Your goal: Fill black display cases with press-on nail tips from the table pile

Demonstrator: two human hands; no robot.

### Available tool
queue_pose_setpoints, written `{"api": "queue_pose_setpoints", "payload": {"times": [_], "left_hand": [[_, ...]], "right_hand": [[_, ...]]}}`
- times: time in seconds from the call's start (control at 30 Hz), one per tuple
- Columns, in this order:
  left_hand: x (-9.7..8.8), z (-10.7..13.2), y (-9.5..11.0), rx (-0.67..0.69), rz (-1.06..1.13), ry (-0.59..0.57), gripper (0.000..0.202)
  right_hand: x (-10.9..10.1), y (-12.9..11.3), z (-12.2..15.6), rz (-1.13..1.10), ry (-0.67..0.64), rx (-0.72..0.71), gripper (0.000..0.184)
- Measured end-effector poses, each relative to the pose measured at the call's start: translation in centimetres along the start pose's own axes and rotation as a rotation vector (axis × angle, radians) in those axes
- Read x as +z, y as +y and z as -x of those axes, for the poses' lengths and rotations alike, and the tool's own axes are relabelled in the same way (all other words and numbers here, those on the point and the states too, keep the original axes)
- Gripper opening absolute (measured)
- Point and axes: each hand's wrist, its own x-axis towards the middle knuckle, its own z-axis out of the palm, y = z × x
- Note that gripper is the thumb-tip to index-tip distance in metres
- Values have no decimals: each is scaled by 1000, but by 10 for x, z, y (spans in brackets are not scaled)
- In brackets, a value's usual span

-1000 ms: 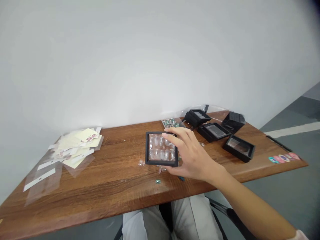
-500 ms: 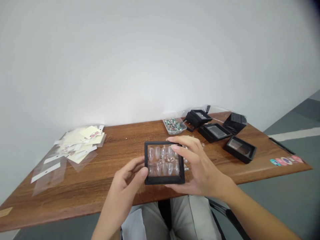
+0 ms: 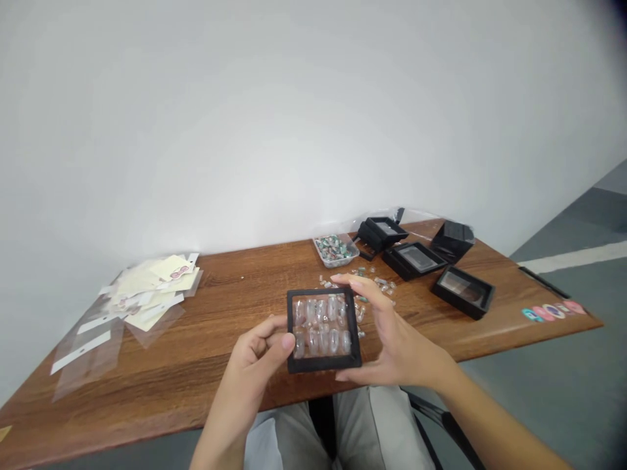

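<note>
Well, the writing first: at the table's (image 3: 230, 294) right end, a line of round stickers (image 3: 551, 311) shows pink and turquoise, their marks too small to read. Over on the left, a pink print (image 3: 180, 272) sits on the card pile (image 3: 144, 277), its detail too small to make out.

Now to the black-framed case (image 3: 323, 364), held over the near part of the table, its window facing the wearer. It's squarish, dark-rimmed and see-through, with clear oval pieces (image 3: 313, 341) lined up in two rows of five, catching the light.

The left hand (image 3: 255, 356) pinches the left edge, thumb on the front of the rim, fingers tucked behind. The right hand (image 3: 394, 336) is spread in a wide curve about the right side, one fingertip near the top edge, the thumb near the bottom; whether they touch, I can't tell.

And here's the change: half a second ago those right fingertips lapped over the window's upper corner; now they've slid clear, and the case sits a touch lower in view.
</note>
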Motion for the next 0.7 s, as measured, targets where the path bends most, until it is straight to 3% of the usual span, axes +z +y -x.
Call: {"api": "queue_pose_setpoints", "payload": {"times": [0.3,0.4,0.5,0.7], "left_hand": [[18,-10,-4,-57,-24,-12,41],[13,-20,-1,-105,-112,-37,45],[-8,-37,4,-90,-279,44,47],[-73,-84,-5,-61,-546,272,58]], "right_hand": [[-7,2,17,36,65,61,107],[-13,9,30,67,114,92,107],[-27,24,53,134,211,177,104],[-80,76,122,417,474,543,93]]}}
